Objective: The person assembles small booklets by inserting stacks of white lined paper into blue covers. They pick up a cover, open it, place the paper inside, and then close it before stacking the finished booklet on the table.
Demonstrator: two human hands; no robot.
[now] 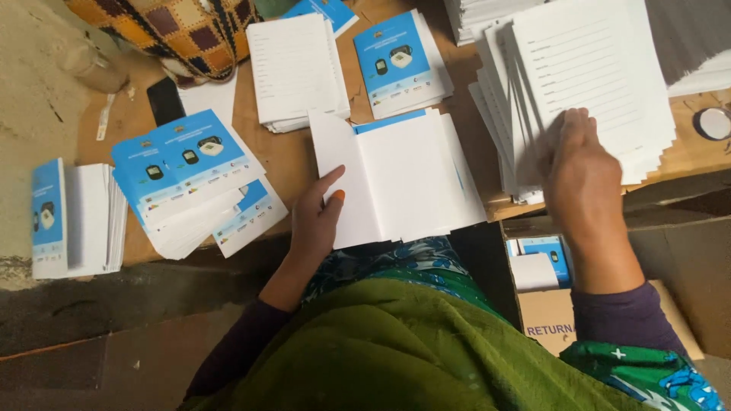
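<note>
My left hand [316,217] rests on the near left edge of an open white booklet [403,179] lying at the table's front edge, thumb pressed on its page. A blue cover edge shows behind the booklet. My right hand [579,171] lies flat on a fanned stack of lined white sheets [586,76] at the right, fingers spread on the lower left corner of the top sheets.
Blue-covered booklets lie in piles at the left [186,171], far left [49,217] and back centre [396,61]. A stack of lined white pages [293,68] sits behind. A black phone [164,99], a patterned bag [175,30] and a cardboard box [548,312] with booklets are nearby.
</note>
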